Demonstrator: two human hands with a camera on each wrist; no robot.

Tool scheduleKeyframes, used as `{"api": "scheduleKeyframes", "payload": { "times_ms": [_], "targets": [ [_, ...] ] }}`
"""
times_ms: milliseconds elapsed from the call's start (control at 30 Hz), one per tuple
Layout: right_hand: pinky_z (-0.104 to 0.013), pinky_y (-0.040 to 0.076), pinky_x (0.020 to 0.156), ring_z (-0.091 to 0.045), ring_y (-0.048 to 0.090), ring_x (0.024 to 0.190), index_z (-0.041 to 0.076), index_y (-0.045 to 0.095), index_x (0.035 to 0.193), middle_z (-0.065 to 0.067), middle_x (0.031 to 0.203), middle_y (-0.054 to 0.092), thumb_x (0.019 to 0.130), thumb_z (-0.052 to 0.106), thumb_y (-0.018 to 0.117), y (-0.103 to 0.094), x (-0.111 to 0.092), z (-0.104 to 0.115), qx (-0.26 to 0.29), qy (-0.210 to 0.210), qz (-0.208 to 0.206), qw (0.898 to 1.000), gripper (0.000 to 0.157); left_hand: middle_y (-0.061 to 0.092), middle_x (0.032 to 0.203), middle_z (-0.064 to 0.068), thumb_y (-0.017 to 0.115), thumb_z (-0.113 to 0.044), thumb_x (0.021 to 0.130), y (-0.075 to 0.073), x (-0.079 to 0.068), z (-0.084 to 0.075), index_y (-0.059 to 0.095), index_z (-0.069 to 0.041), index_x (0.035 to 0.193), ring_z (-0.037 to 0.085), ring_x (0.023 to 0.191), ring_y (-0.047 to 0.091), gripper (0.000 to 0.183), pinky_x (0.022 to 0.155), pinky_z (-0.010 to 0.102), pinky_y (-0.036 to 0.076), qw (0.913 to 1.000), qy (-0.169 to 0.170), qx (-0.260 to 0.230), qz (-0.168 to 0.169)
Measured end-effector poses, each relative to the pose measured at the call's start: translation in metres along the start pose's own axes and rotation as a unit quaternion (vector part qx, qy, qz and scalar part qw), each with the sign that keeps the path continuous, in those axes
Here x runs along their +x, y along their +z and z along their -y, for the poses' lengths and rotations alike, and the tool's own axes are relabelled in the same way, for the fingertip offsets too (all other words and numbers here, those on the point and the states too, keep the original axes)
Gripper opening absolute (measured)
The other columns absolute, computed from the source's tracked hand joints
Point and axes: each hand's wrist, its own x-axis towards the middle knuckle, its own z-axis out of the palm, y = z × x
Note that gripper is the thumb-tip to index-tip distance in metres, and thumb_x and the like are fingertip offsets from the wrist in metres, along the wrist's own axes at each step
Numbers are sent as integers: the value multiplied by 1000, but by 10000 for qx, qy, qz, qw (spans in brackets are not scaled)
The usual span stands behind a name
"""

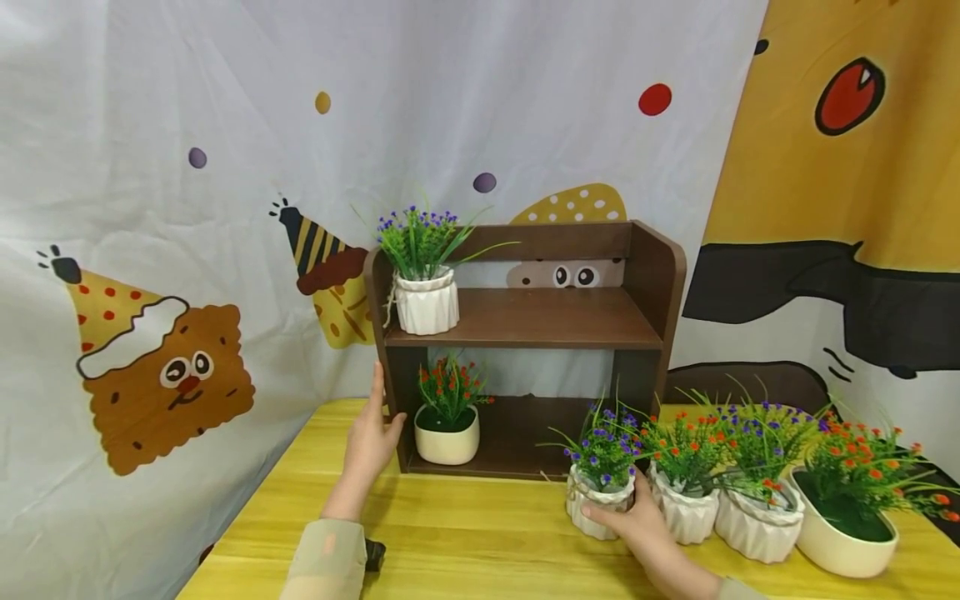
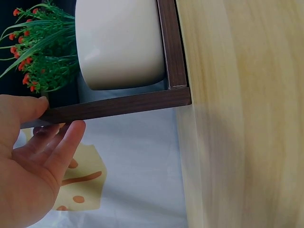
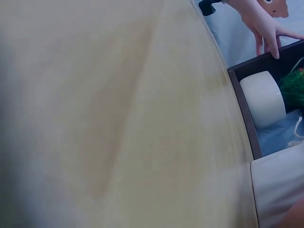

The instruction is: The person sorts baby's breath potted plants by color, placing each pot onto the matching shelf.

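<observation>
My left hand (image 1: 371,442) holds the left side panel of a dark brown two-tier shelf (image 1: 555,317). In the left wrist view its thumb lies on one side of the panel (image 2: 118,105) and its fingers on the other. My right hand (image 1: 647,533) grips a ribbed white pot (image 1: 588,500) of purple flowers, in front of the shelf's lower right. That pot (image 3: 280,178) is partly in the right wrist view. A purple-flowered plant (image 1: 426,296) stands on the upper tier at left; a red-flowered plant in a smooth cream pot (image 1: 447,437) stands below it.
Right of my right hand stand an orange-flowered plant (image 1: 686,508), another purple-flowered plant (image 1: 761,521) and an orange-flowered plant in a long cream pot (image 1: 851,546). The yellow wood-grain table (image 1: 465,533) carries everything. Behind hangs a printed cloth (image 1: 420,100).
</observation>
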Motion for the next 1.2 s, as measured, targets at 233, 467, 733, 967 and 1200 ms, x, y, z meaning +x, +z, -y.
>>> {"api": "scheduleKeyframes", "payload": {
  "times_ms": [233,467,733,967,1200],
  "targets": [
    [-57,25,108,-50,27,133,-7,-1,151,-37,147,23,74,17,84,5,9,-3,234,-121,-152,9995,118,54,126,34,70,-1,86,1,-1,2,2,-25,158,32,68,61,101,60,48,48,9998,118,99,-84],
    [-57,29,106,-49,33,130,-7,1,150,-36,144,28,75,16,84,5,14,-4,209,-119,-119,9996,115,56,125,33,70,-2,86,1,-1,1,3,-25,158,31,67,60,101,60,48,48,9999,122,76,-92],
    [-56,34,103,-43,45,124,-4,25,146,-29,137,46,70,16,87,9,13,-1,-208,-441,-335,9982,101,54,129,32,70,-3,87,-1,0,2,5,-23,158,25,61,55,98,57,44,46,10000,37,71,-47],
    [-44,39,98,-35,54,114,-4,38,137,-24,126,57,64,7,89,15,10,1,-143,-772,-480,9958,90,54,128,33,70,-2,87,-1,0,2,3,-25,158,25,61,56,100,57,45,46,9999,98,76,-44],
    [-35,45,88,-32,56,110,-2,40,138,-23,125,58,62,5,89,19,5,11,-168,-817,-362,9959,91,57,124,33,70,-3,87,0,0,3,3,-26,158,24,60,55,100,56,42,46,9999,74,66,-39]
  ]
}}
